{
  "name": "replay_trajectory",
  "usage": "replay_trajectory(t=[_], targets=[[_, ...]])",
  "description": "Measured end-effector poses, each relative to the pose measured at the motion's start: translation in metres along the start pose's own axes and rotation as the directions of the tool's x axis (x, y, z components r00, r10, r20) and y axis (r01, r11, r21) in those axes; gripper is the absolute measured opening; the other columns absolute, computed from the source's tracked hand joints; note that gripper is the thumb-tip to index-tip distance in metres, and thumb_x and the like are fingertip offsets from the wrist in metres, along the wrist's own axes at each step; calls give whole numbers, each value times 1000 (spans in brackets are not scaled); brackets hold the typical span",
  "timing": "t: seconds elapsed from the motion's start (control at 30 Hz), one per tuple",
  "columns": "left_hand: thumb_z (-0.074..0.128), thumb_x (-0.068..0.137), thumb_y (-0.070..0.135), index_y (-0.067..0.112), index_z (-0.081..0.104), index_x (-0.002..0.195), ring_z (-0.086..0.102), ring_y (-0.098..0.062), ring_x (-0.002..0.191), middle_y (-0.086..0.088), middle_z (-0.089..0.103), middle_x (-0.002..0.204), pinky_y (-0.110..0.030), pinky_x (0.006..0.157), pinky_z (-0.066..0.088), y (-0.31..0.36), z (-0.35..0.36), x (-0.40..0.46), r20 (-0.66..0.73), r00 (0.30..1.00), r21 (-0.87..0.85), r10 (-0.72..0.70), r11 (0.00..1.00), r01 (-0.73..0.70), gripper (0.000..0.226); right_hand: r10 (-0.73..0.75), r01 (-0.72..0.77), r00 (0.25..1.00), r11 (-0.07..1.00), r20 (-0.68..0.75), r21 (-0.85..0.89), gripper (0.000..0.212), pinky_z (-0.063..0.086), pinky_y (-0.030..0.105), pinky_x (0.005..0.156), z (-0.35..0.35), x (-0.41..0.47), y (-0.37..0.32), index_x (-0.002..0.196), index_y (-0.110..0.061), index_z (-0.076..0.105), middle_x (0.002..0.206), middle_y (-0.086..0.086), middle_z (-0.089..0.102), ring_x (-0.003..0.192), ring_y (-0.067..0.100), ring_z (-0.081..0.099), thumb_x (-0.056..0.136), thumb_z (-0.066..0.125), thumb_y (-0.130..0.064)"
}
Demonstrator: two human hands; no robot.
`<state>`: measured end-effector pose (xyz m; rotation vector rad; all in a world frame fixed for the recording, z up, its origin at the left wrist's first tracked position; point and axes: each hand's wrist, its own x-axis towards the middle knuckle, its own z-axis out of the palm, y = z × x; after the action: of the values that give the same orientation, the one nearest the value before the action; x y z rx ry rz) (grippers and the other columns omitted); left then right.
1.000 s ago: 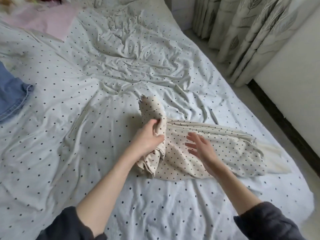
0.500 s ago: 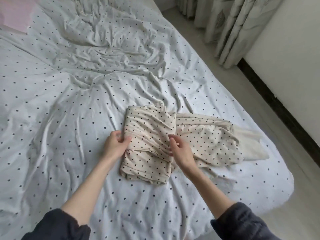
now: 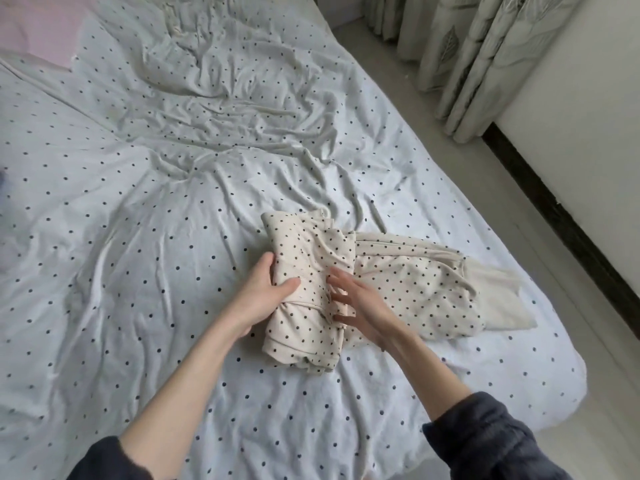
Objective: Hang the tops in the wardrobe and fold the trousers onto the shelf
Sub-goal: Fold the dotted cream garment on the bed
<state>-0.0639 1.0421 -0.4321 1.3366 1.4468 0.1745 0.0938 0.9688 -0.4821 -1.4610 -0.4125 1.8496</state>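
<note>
Cream trousers with black dots (image 3: pixel 408 285) lie on the bed, their left part folded over into a thick bundle (image 3: pixel 304 258). My left hand (image 3: pixel 266 292) grips the bundle's left edge, thumb on top and fingers under. My right hand (image 3: pixel 360 306) rests with spread fingers on the bundle's right edge, pressing the fold. The unfolded part with a plain cream end stretches out to the right, near the bed's edge.
The bed (image 3: pixel 138 237) has a rumpled white dotted sheet. A pink cloth (image 3: pixel 38 26) lies at the far left corner. Right of the bed are bare floor (image 3: pixel 571 341), a white wall with dark skirting (image 3: pixel 561 216), and leaf-patterned curtains (image 3: pixel 478 53).
The trousers' left part has been folded over to the right into a flat bundle. My right hand moved onto the fold's edge; my left hand shifted to the bundle's left side.
</note>
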Motion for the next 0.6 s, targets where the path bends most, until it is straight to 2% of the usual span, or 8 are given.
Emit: replay_trajectory(t=[0.07,0.17,0.27,0.33,0.43,0.5,0.53,0.6], targets=[[64,87,16,25,42,107,58,-16,104,7,59,105,-37,97,46,21,19,0,-16,997,17,75,997,-75,31,-10,12,999,998,-33,59,44,40,46,104,-12,-9,-11,139,-20,44,142,-4,45,123,17,48,100,38,-40],[63,87,21,23,47,118,61,-18,99,2,62,107,-38,91,49,49,66,3,-10,989,111,144,984,-143,34,-62,76,987,993,-151,88,41,44,44,101,-49,-37,-28,133,-17,49,133,-3,52,117,17,54,100,38,-38],[58,92,22,23,48,126,64,-16,86,6,60,99,-33,79,54,62,124,0,204,969,146,140,974,-172,36,-91,105,949,994,-303,29,27,49,41,94,-88,-63,-31,113,-21,61,122,1,63,106,17,62,99,43,-35],[57,92,20,22,55,122,62,-12,84,9,60,99,-28,80,53,56,148,1,260,954,149,152,970,-195,30,-141,106,904,988,-403,-108,23,48,34,91,-102,-75,-27,107,-23,63,118,1,64,105,15,61,100,42,-30],[60,89,14,15,59,115,57,-15,91,1,58,101,-31,88,49,36,148,13,-26,972,187,234,956,-225,26,-278,140,813,946,-511,-292,32,37,17,94,-110,-83,-11,127,-20,57,123,-16,51,118,2,46,101,39,-20],[65,86,18,12,51,123,54,-20,101,-4,51,111,-33,94,45,15,131,24,-222,965,162,139,981,-104,40,-370,162,720,912,-588,-376,33,38,14,94,-106,-80,2,124,-17,60,123,-16,53,121,3,46,98,40,-14],[69,83,23,12,46,127,52,-21,106,-6,50,117,-35,97,44,3,122,29,-235,971,126,39,992,-9,50,-391,157,684,903,-616,-400,32,40,18,95,-104,-76,9,121,-16,63,125,-12,56,120,5,49,97,42,-13],[74,79,33,14,42,130,53,-17,110,-3,54,124,-39,100,43,-13,112,37,-56,984,-38,-167,986,165,64,-417,154,685,884,-598,-441,31,41,27,100,-96,-68,17,122,-17,62,129,-6,56,114,7,52,97,43,-14]])
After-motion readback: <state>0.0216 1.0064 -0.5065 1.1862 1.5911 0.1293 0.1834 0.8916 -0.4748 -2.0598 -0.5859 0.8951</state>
